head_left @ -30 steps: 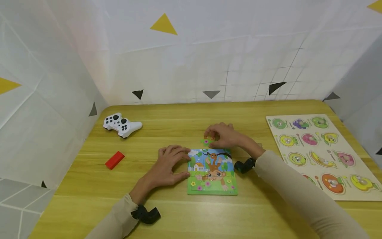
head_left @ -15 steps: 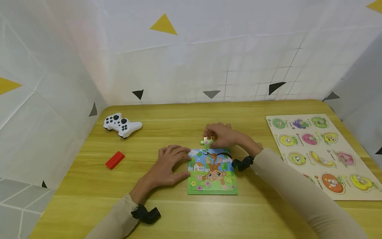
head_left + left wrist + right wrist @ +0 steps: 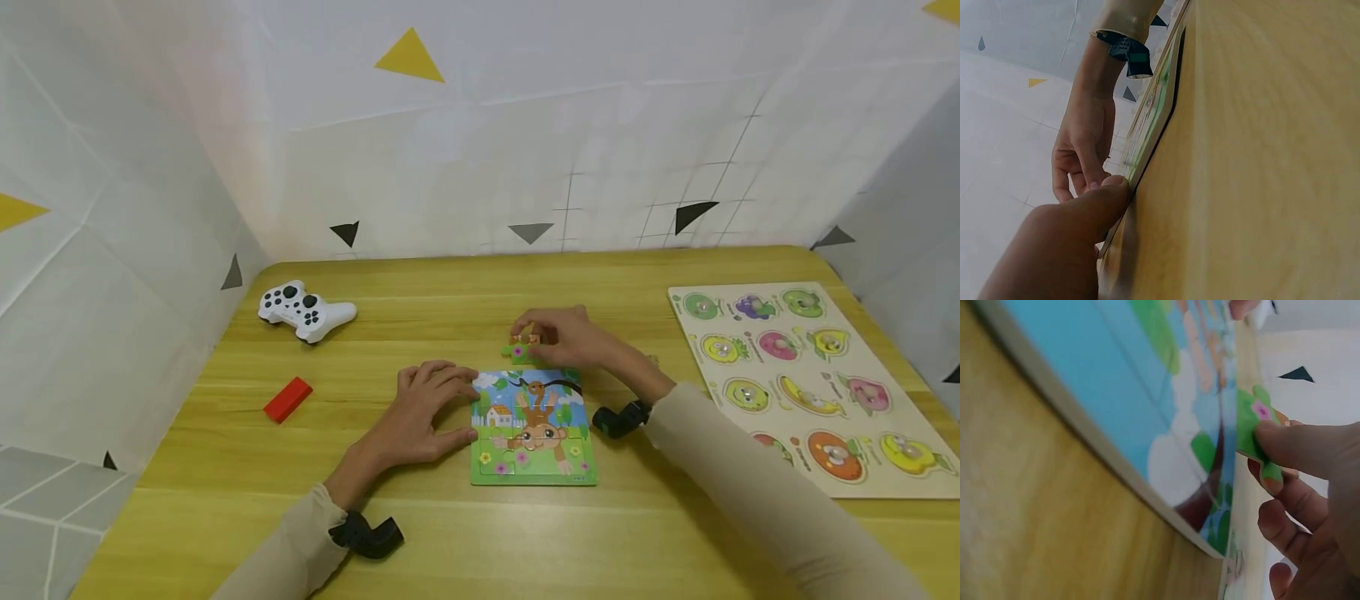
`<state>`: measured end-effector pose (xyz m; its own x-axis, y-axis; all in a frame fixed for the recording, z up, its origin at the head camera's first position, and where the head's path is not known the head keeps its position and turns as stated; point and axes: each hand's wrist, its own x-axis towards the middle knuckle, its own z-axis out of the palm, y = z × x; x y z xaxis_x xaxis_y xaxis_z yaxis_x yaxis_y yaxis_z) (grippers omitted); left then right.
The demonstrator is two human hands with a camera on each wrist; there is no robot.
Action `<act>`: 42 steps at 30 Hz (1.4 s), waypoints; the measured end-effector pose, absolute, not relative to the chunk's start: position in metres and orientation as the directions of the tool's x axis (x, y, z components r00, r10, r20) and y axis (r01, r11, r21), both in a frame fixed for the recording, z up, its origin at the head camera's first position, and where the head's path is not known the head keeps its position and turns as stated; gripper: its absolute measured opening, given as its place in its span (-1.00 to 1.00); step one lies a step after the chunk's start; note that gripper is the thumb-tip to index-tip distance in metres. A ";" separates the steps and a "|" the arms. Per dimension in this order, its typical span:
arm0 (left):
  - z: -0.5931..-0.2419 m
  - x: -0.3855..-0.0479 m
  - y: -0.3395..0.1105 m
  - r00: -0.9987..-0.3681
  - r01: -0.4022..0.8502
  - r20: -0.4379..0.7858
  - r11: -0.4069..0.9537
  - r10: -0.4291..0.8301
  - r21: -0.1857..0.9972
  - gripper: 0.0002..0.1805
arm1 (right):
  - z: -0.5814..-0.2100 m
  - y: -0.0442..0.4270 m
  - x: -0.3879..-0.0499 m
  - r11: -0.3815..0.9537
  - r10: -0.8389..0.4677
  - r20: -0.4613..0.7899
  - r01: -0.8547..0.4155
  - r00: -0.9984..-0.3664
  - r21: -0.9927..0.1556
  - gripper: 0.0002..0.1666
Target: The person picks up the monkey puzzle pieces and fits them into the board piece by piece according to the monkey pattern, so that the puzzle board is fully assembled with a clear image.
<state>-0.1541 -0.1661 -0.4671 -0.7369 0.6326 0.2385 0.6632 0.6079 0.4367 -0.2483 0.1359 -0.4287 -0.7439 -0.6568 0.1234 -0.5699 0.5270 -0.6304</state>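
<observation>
A monkey jigsaw puzzle lies flat in its green-edged board in the middle of the table. My left hand rests beside it, the thumb and fingertips touching the board's left edge. In the left wrist view, the thumb lies against that edge. Just beyond the far edge, my right hand pinches a green puzzle piece with a pink flower on it. Seen from the right wrist, the piece is held up between thumb and fingers, above the table and tilted. Part of it is hidden behind the fingers.
At the back left lies a white game controller. A red block is nearer, left of my left hand. On the right, a wooden fruit peg board reaches toward the table's right edge. A patterned cloth wall stands behind the table.
The puzzle piece has tilted back and forth in my right fingers, its printed face showing more now than half a second ago. My left hand stays at the board's edge.
</observation>
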 end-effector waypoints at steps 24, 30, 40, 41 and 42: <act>-0.466 -0.153 -0.165 -0.740 0.658 0.239 0.602 0.629 0.452 -0.55 | -0.426 0.148 -0.174 0.304 -0.695 0.129 -0.451 -0.707 -0.839 -0.70; -0.467 -0.154 -0.166 -0.739 0.660 0.244 0.604 0.628 0.446 -0.54 | -0.431 0.143 -0.163 0.254 -0.751 0.111 -0.441 -0.650 -0.861 -0.76; -0.466 -0.153 -0.165 -0.749 0.647 0.230 0.613 0.621 0.453 -0.54 | -0.432 0.140 -0.152 0.226 -0.821 0.136 -0.534 -0.554 -0.815 -0.79; -0.466 -0.153 -0.165 -0.750 0.646 0.227 0.615 0.621 0.452 -0.54 | -0.431 0.140 -0.151 0.238 -0.824 0.132 -0.547 -0.551 -0.802 -0.78; -0.466 -0.153 -0.165 -0.749 0.648 0.228 0.615 0.622 0.449 -0.54 | -0.430 0.139 -0.149 0.254 -0.824 0.129 -0.563 -0.552 -0.786 -0.78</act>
